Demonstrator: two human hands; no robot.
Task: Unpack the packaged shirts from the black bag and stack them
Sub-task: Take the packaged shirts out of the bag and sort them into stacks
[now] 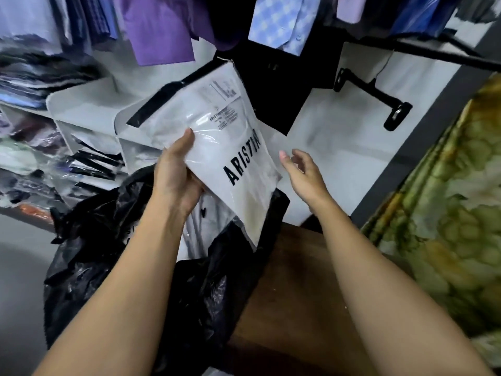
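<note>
My left hand (pixel 176 175) grips a white packaged shirt (pixel 217 137) by its left edge, thumb on top, and holds it tilted above the black bag (pixel 108 240). The packet has a black strip at its top and black lettering on its front. My right hand (pixel 303 172) hovers just right of the packet with fingers spread and relaxed, touching nothing. Inside the open mouth of the bag another clear-wrapped shirt (pixel 198 226) shows beneath the held packet.
White shelf cubes (pixel 89 104) at the left hold piles of wrapped shirts (pixel 32 82). Shirts hang overhead, among them a purple one (pixel 157 28). A brown wooden surface (pixel 292 280) lies lower right, beside green patterned cloth (pixel 447 199). A black clip hanger (pixel 374 96) hangs against the white wall.
</note>
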